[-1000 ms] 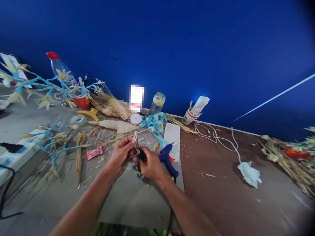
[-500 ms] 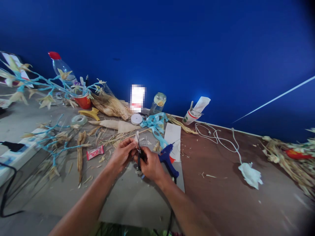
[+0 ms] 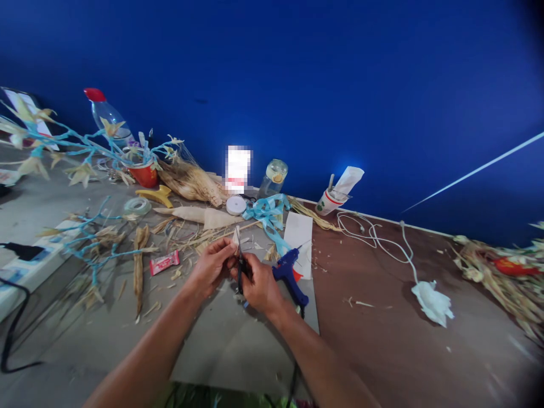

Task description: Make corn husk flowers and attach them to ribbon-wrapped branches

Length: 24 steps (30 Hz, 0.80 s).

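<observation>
My right hand (image 3: 259, 283) is closed round the black handles of a pair of scissors (image 3: 240, 266), whose blades point up and away from me. Close against it, my left hand (image 3: 215, 262) pinches a small pale piece of dried husk (image 3: 236, 237) beside the blades. The fingers partly hide the piece, and I cannot tell whether the blades cut into it. Just right of my right hand lies a blue glue gun (image 3: 291, 276), partly on a white sheet (image 3: 298, 232). Light-blue ribbon (image 3: 268, 211) is heaped beyond the hands.
On the left are blue-wrapped branches (image 3: 91, 258), a power strip (image 3: 38, 266) and a red-wrapped sweet (image 3: 164, 263). Husk flowers stand in a red cup (image 3: 143, 174). Behind are a glass jar (image 3: 274, 177) and ribbon spool (image 3: 235, 205). A white cable (image 3: 393, 253) and crumpled tissue (image 3: 432, 303) lie right.
Both hands stay almost in place, with the scissors and husk piece still held together. The scissors shift only very slightly.
</observation>
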Motion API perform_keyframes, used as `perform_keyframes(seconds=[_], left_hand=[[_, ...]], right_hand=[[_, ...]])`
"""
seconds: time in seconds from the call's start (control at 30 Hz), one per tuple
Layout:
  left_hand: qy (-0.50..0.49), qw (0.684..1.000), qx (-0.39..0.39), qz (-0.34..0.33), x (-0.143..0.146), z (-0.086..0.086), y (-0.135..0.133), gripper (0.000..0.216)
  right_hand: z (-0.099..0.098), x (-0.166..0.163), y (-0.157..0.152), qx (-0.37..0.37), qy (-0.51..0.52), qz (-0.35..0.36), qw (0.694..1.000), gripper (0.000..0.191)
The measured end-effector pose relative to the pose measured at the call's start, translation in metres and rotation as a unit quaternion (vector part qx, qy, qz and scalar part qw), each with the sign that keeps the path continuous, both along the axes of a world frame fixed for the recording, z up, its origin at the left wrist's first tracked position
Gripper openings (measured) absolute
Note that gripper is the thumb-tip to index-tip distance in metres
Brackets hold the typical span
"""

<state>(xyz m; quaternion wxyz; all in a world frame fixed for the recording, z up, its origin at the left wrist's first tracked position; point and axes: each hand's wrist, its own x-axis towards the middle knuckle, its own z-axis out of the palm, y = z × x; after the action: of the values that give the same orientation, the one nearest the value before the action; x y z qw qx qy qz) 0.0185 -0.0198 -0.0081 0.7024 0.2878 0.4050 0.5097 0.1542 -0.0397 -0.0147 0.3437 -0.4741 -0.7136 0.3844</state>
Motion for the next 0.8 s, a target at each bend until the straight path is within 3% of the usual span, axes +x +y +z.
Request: perform_keyframes(seconds=[0.8], left_hand=[[-0.004,1.000,-0.008,-0.004,-0.0002,0.0004,0.0009,0.027]], right_hand=[[-0.0025,-0.0021,0.0009,0.006,-0.027,0.001,1.000,0.022]])
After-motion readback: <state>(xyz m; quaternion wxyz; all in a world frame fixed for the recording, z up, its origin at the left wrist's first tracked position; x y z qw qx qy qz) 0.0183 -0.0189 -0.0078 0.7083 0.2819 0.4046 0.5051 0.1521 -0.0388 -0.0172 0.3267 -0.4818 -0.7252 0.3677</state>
